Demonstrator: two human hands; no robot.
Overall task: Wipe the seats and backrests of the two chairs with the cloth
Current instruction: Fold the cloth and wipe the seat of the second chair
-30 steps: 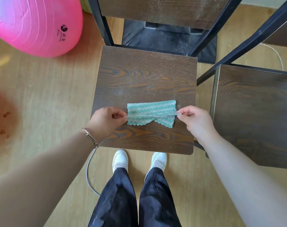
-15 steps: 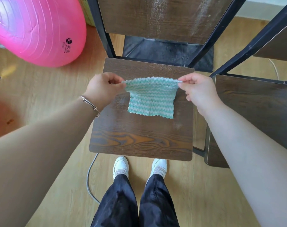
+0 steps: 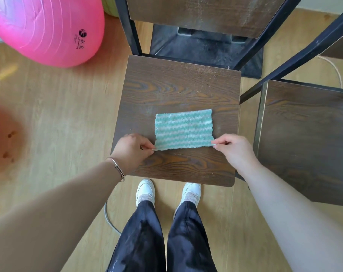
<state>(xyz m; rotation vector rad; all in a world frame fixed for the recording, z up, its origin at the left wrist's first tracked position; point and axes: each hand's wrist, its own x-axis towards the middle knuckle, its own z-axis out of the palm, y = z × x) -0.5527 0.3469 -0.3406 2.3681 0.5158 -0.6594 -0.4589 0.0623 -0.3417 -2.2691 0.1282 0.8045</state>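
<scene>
Lowered from where it was held up in the air half a second earlier, the cloth (image 3: 183,130) is now laid flat on the seat (image 3: 178,85) of the middle chair, on the seat's front half and slightly right of its centre. The green fabric with wavy white stripes is spread out as a single rectangle. Its near left corner is pinched between the thumb and forefinger of the left hand (image 3: 131,152), with the other fingers curled in. Its near right corner is pinched the same way by the right hand (image 3: 235,150). Both hands are held over the seat's front part, each just outside the cloth's side edge. A thin bracelet (image 3: 117,167) is worn on the left wrist, near the seat's front left corner.

Pale dust is seen scattered over the back right of the seat and streaked on the backrest (image 3: 206,12) rising behind it. A second seat (image 3: 308,134) is set just right of the seat, with a narrow strip of floor (image 3: 59,114) showing between them. A dark mat (image 3: 206,50) is seen behind the seat, under the backrest. A pink exercise ball (image 3: 45,30) is seen on the wooden floor to the seat's back left. White shoes (image 3: 145,189) and dark trousers (image 3: 139,242) are seen just in front of the seat, and a grey cable (image 3: 110,218) is curved on the floor to their left.
</scene>
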